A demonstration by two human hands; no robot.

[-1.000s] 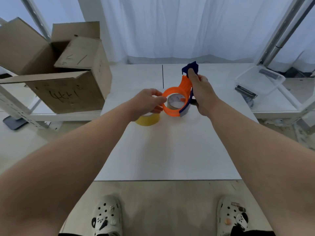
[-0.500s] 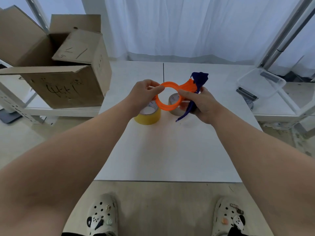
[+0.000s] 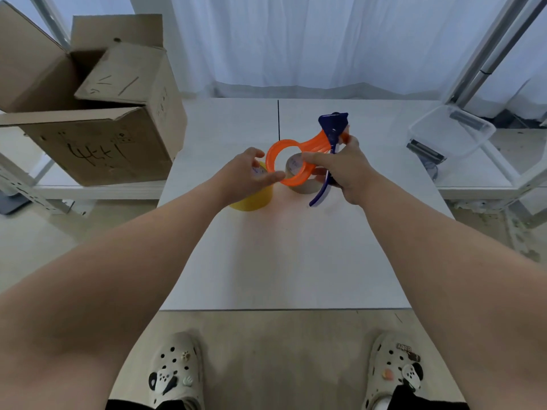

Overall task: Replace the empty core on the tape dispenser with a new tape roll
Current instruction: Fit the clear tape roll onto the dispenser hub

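Above the bench (image 3: 281,247), your right hand (image 3: 343,173) curls its fingers round the dispenser (image 3: 313,149), while your left hand (image 3: 245,176), fingers loosely spread over the yellow roll (image 3: 254,201), thumbs its ring, the core (image 3: 303,187) lying below.

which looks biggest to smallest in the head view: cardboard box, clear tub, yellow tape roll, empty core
1. cardboard box
2. clear tub
3. yellow tape roll and empty core: these look about alike and both are partly hidden, so I can't rank them.
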